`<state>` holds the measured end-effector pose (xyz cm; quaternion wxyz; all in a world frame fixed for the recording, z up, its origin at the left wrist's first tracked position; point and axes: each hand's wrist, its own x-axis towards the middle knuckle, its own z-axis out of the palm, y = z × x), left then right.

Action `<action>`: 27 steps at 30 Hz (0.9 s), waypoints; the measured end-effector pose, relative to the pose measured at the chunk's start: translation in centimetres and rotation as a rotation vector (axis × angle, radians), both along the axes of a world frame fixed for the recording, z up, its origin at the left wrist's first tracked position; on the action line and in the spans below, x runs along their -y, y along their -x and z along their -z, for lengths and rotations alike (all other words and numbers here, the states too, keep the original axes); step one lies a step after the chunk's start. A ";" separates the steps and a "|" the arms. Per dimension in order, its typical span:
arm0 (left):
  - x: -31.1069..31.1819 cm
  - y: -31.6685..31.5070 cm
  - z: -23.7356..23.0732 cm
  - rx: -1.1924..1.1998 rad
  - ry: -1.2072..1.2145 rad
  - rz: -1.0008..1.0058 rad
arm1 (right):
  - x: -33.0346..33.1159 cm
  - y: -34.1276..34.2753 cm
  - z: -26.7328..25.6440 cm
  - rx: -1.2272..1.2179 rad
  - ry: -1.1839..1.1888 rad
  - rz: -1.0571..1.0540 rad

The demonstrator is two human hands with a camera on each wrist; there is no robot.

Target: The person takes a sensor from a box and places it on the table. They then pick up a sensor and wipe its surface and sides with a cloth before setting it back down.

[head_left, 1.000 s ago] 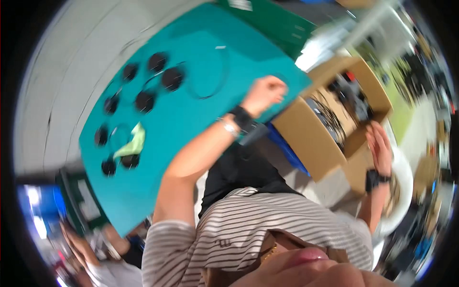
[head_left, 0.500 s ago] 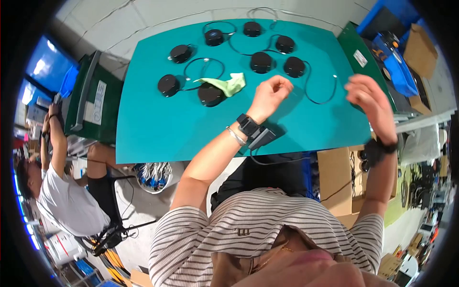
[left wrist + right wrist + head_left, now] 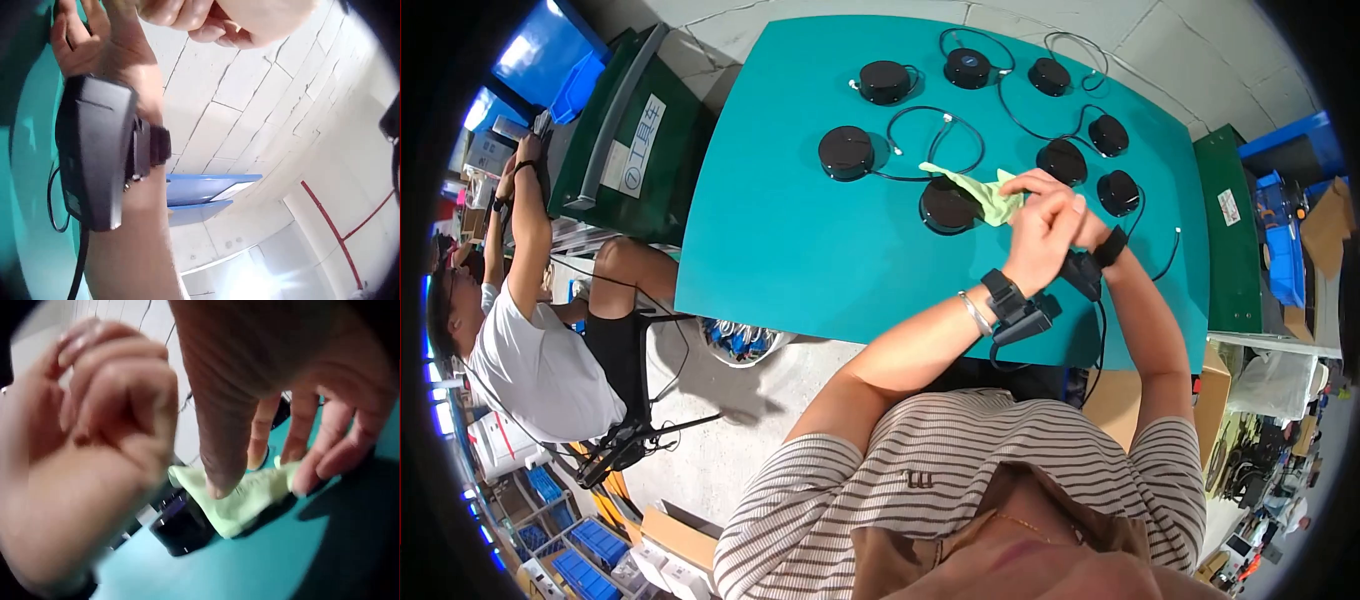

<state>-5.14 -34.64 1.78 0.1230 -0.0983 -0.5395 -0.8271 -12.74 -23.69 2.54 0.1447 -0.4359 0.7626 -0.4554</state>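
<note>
A crumpled pale-green cloth (image 3: pixel 1000 205) lies against the right side of a round black puck-shaped device (image 3: pixel 946 208), under the spread fingers of the right hand (image 3: pixel 290 372), while the left hand (image 3: pixel 1042 240) curls closed to the device's right.

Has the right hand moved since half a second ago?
Yes, the right hand went left: from the right edge of the table to the cloth.

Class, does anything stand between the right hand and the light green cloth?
Nothing visible does. In the right wrist view, the right hand is right at the light green cloth, while the curled left hand is off to one side.
</note>
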 end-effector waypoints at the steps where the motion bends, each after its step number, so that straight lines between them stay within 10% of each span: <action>1: 0.0 0.2 0.2 -0.071 0.074 -0.070 | -0.1 0.0 0.7 -0.038 -0.102 0.060; 4: 0.0 0.5 0.6 -0.121 0.203 -0.140 | -1.0 -0.4 1.6 -0.145 -0.122 0.118; 7: 0.2 0.5 0.5 0.019 0.181 -0.043 | -2.0 -2.2 -0.7 0.519 0.224 0.299; 10: 0.2 0.9 0.6 -0.006 0.264 -0.175 | -4.5 -2.3 -1.7 0.444 0.025 0.578; 14: -0.9 1.9 3.4 -0.084 0.513 -0.387 | -5.1 -3.2 -2.9 0.410 -0.064 0.569; 20: -0.8 2.2 4.1 0.157 0.375 -0.010 | -6.1 -2.1 -2.1 0.391 -0.115 0.557; 21: -0.7 2.4 4.1 0.208 0.394 0.011 | -5.7 -1.2 -2.6 0.045 -0.112 0.487; 27: -1.2 2.3 4.7 0.080 0.464 -0.006 | 7.2 1.2 -8.4 0.083 -0.218 0.221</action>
